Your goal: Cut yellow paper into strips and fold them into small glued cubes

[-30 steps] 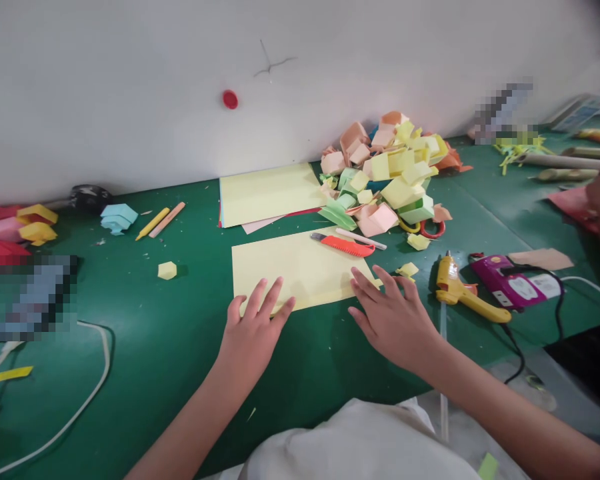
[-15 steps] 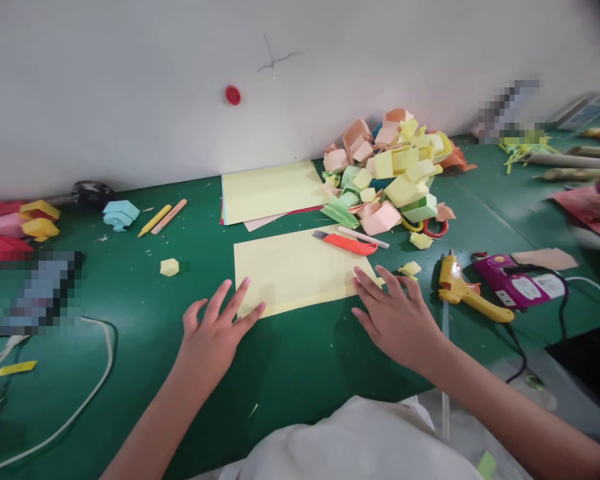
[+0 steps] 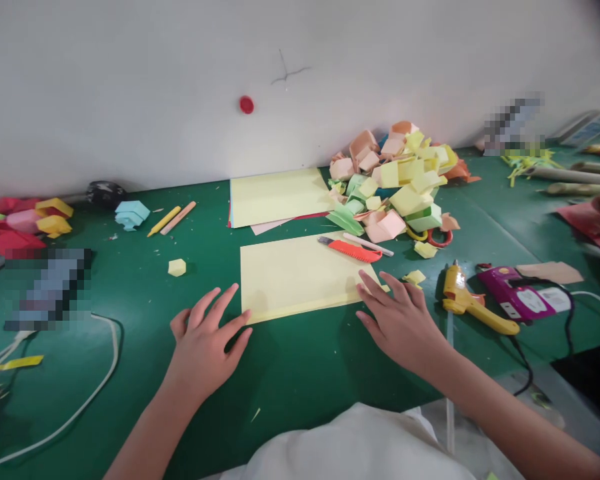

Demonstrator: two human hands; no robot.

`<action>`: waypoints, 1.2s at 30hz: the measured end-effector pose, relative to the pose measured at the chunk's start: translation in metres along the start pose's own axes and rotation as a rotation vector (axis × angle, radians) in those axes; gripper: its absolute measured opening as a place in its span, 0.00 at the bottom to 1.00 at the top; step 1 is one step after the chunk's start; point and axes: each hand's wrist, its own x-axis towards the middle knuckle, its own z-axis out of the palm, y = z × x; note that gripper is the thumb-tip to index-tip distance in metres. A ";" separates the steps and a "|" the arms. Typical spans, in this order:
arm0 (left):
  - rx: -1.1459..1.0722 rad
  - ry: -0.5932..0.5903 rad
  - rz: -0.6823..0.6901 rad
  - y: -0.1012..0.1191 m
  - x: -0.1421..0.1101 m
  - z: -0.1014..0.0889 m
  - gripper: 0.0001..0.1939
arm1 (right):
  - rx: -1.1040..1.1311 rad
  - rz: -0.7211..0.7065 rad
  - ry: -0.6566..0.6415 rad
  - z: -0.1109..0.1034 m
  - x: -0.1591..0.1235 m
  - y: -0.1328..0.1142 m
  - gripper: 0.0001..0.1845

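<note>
A pale yellow sheet of paper (image 3: 295, 277) lies on the green table, a narrow strip along its near edge looking folded or layered. At its near left corner is my left hand (image 3: 205, 343), open with fingers spread, one fingertip at the corner. My right hand (image 3: 400, 320) is open too, its fingers over the sheet's right end; nothing is held. On the sheet's far right part rest an orange-red utility knife (image 3: 353, 251) and a thin pale pink stick (image 3: 369, 244). A small yellow folded paper piece (image 3: 414, 277) sits just beyond my right hand.
Behind are a stack of coloured paper (image 3: 280, 197) and a heap of folded paper pieces (image 3: 400, 177) against the wall. A yellow glue gun (image 3: 473, 303) and a purple power strip (image 3: 515, 293) lie right. Left are a phone (image 3: 50, 290) with cable (image 3: 115, 340) and yellow marker (image 3: 164, 221).
My left hand has drawn back left from over the sheet to its corner. The right hand stays at the sheet's right end. The whole view has shifted slightly.
</note>
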 end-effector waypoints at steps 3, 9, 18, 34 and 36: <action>-0.024 0.079 -0.016 0.005 0.005 0.003 0.13 | 0.011 0.018 0.046 0.003 0.004 0.004 0.21; -0.053 0.096 -0.041 0.009 0.005 0.010 0.10 | 0.087 0.041 0.115 0.011 0.010 0.011 0.15; -0.378 -0.054 -0.147 0.006 0.003 0.010 0.10 | 0.414 0.085 0.041 0.012 0.013 0.030 0.05; -1.038 -0.221 -0.251 -0.012 0.171 0.006 0.09 | 1.098 0.002 -0.342 -0.028 0.059 0.031 0.14; -1.064 -0.284 -0.183 -0.008 0.197 0.013 0.09 | 1.259 0.185 -0.245 -0.014 0.083 0.021 0.16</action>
